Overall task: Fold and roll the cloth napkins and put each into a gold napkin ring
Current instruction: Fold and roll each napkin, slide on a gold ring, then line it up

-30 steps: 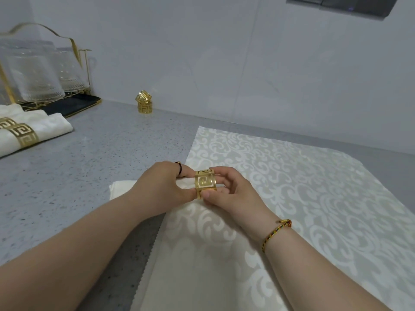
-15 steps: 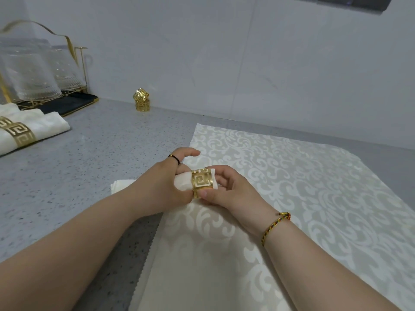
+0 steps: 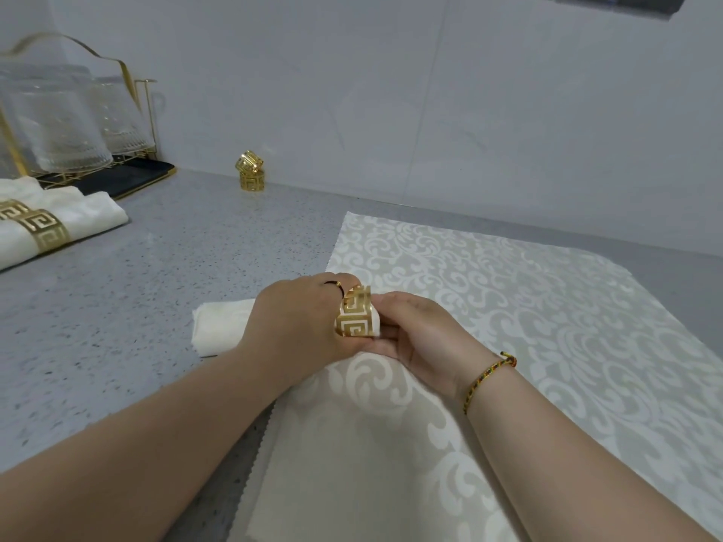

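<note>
Head view. Your rolled napkin (image 3: pixel 219 326) is cream-white and lies across the left edge of the patterned cloth (image 3: pixel 508 307), its left end resting on the grey speckled counter (image 3: pixel 156 287). The gold ring (image 3: pixel 354 311) has a cut-out key pattern, and the napkin's white fabric shows through the openings. The ring sits around the right end of the roll; a short stub of napkin shows just past it on the right.

Your left hand (image 3: pixel 297 318) lies knuckles-up over the middle of the roll and is closed around it, with the index finger, which wears a thin dark band, touching the ring's top edge. Your right hand (image 3: pixel 418 338) comes from the right, palm toward the left, fingers curled; fingertips and thumb grip the ring and the napkin end. A braided bracelet (image 3: pixel 489 375) sits on that wrist. Both forearms enter from the bottom of the frame and meet at the ring.

At far left, two finished napkins (image 3: pixel 78 221) lie side by side, each in a gold ring. Behind them stands a gold wire rack (image 3: pixel 129 88) with ribbed glasses (image 3: pixel 58 123). Two spare rings (image 3: pixel 250 176) are stacked by the wall (image 3: pixel 391 91), the upper one tilted.
</note>
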